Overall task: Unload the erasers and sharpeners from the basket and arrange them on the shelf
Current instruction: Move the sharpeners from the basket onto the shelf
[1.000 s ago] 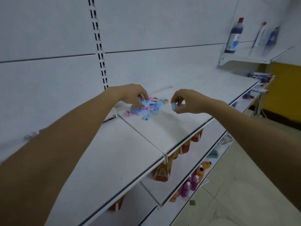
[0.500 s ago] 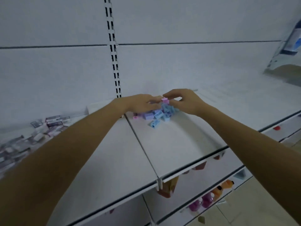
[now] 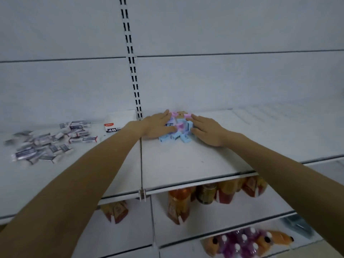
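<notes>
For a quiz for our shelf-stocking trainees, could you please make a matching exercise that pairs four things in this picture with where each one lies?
Things
1. pile of sharpeners
2. loose erasers
3. 4B box
4. purple bottles

Places
A. lowest in the picture, bottom right
B. between the left hand and the right hand
C. scattered at the far left
D. by the back wall, just left of the slotted upright

Pairs: 1-B, 2-C, 3-D, 4-A

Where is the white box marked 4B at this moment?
In the head view, the box sits at the back of the shelf, between the loose erasers on its left and the left hand on its right.
</notes>
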{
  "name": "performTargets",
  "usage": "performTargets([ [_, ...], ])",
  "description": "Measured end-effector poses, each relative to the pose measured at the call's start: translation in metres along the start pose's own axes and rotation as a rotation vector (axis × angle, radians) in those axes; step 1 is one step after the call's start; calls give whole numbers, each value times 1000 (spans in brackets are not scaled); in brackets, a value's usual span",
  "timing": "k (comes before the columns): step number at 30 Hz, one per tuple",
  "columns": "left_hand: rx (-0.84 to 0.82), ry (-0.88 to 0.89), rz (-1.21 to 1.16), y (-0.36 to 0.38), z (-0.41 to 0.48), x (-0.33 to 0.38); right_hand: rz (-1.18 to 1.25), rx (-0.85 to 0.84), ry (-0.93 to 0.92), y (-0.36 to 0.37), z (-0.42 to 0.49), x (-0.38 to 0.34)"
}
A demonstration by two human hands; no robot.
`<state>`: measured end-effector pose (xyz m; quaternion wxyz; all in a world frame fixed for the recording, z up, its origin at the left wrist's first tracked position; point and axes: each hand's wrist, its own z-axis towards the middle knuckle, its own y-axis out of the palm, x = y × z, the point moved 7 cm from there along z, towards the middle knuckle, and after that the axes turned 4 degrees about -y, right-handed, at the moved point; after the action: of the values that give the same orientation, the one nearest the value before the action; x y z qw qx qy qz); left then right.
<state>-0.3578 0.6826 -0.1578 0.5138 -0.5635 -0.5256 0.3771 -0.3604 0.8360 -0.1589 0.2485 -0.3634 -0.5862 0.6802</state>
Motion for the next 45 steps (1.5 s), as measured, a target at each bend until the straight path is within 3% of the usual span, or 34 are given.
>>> performTargets([
  [4,128,-29,-124,-27,-20,-1,61,38,8,-12,0,5],
  [7,254,25,-39,-63,-51,-4,146,155,-110,-34,3,-19],
  [10,334,33,77,-102,-85,-15,109,186,-269,-53,9,-66],
  [18,423,-120,244,-169,-229,-92,-8,61,-666,-55,32,-256],
  [30,503,-358,163,-141,-436,-255,22,15,-894,-13,44,-505],
  [45,573,-650,51,-107,-560,-414,-18,-51,-1071,21,85,-684],
])
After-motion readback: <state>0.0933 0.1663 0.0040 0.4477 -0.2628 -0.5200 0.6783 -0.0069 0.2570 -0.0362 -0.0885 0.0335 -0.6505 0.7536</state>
